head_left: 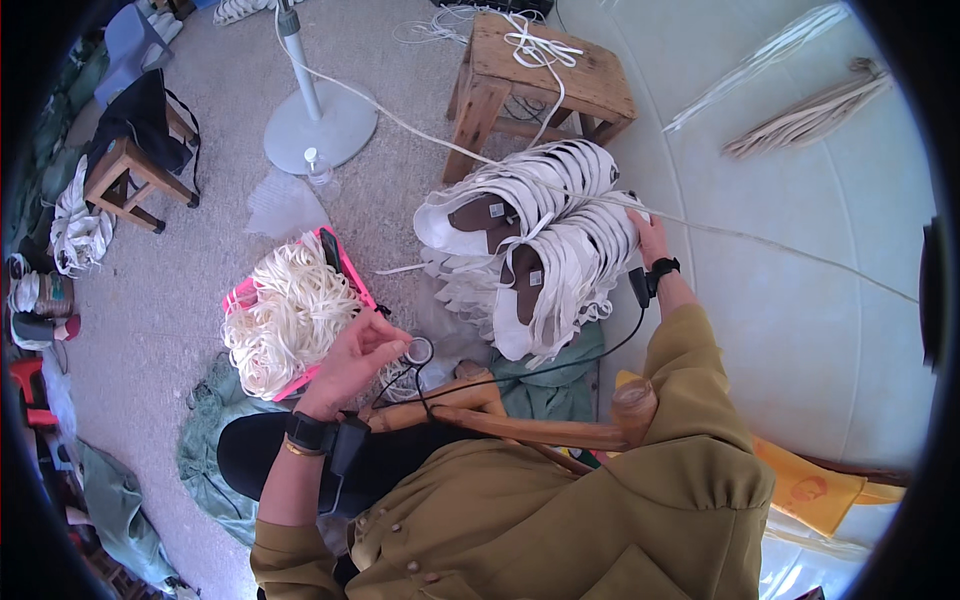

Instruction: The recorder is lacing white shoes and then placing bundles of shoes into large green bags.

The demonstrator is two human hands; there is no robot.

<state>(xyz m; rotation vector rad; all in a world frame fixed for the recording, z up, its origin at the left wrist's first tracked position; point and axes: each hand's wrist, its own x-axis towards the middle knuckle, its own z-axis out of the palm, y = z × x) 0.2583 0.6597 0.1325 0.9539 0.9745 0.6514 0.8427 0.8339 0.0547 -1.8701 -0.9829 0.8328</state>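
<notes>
Two stacks of white strappy shoe uppers (pixel 520 317) with brown linings and small white labels lie side by side in front of me. My right hand (pixel 652 238) is at the far right end of the nearer stack, its fingers curled around the edge and partly hidden. To the left, my left hand (pixel 362 358) hovers by a pink basket (pixel 350 268) heaped with white cord (pixel 285 315). Its thumb and fingers are pinched together; anything between them is too small to make out. Just beside the fingertips shows a dark ring-shaped loop (pixel 419 350).
A wooden stool (pixel 545 65) with white straps stands behind the stacks. A long white cord (pixel 790 258) crosses over them. Left of it are a grey round-based stand (pixel 320 130) and a bottle (pixel 318 168). A black cable (pixel 560 372) runs between my wrists, above a wooden frame (pixel 540 428).
</notes>
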